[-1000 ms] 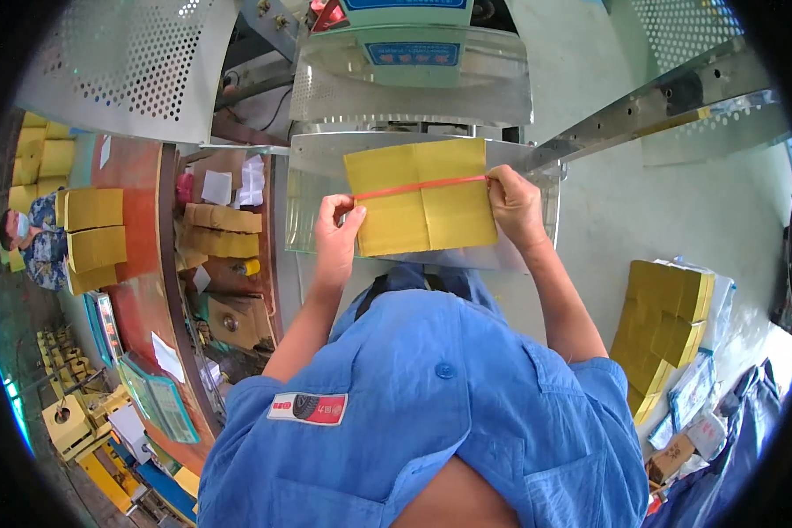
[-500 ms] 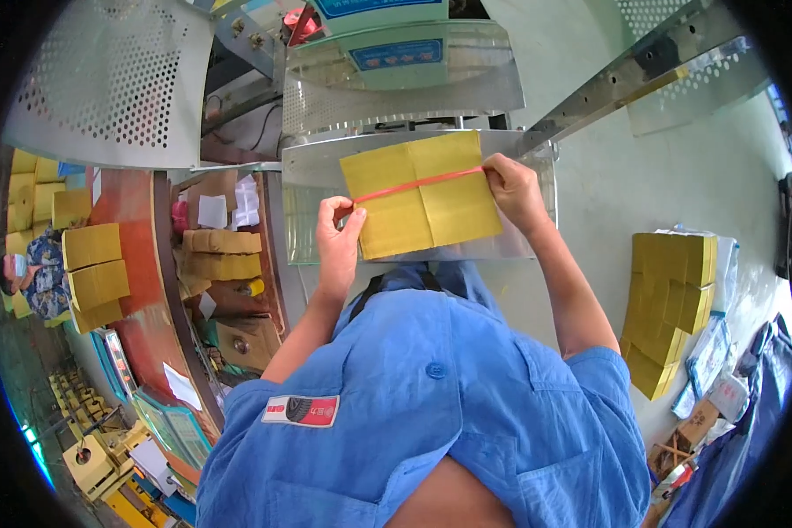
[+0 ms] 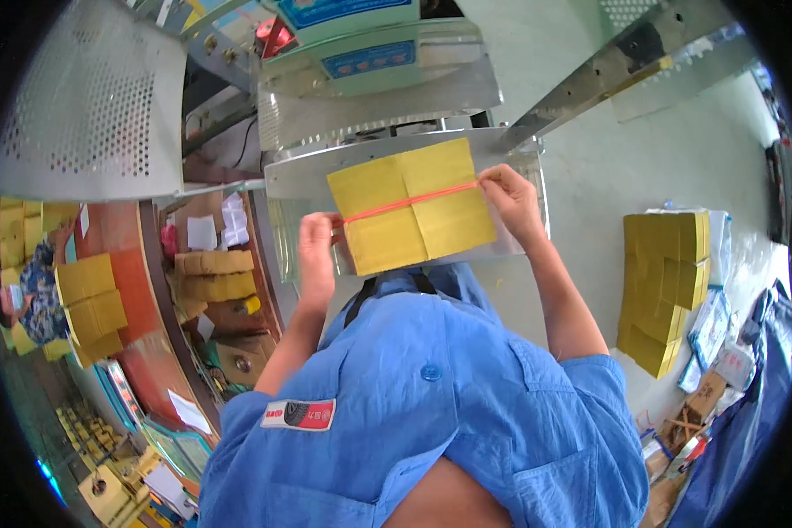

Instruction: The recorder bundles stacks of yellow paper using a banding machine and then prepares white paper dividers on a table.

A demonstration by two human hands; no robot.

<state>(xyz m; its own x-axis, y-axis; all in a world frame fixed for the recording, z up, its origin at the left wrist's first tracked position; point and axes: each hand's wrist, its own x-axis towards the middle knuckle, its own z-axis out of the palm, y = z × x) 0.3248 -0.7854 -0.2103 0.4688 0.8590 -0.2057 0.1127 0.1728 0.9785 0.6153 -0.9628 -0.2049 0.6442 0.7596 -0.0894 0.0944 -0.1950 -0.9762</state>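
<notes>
A bundle of yellow paper point(image 3: 396, 242), creased down the middle, lies slightly tilted on the metal table. Across its face from left edge to right edge runs a thin red band point(image 3: 411, 201). My right hand point(image 3: 517, 209) is closed at the right edge, thumb and fingertips pinching the band's end there. My left hand point(image 3: 315, 260) is at the left edge, its fingers bent and closed on the band's other end; the fingertips are partly hidden. What lies under the bundle does not show.
The metal table point(image 3: 295, 180) carries a clear machine guard behind it. A slanting steel beam point(image 3: 607, 70) rises at the right. Yellow bundles point(image 3: 664, 290) are piled on the right floor. At left, a shelf holds cardboard point(image 3: 216, 262), and a co-worker point(image 3: 33, 304) sits beyond a red-brown bench point(image 3: 132, 264).
The bundle sits slightly lower in view, and the band slants a little less. My left hand has shifted left and down, its fingers now less visible. My right hand stays at the right edge.
</notes>
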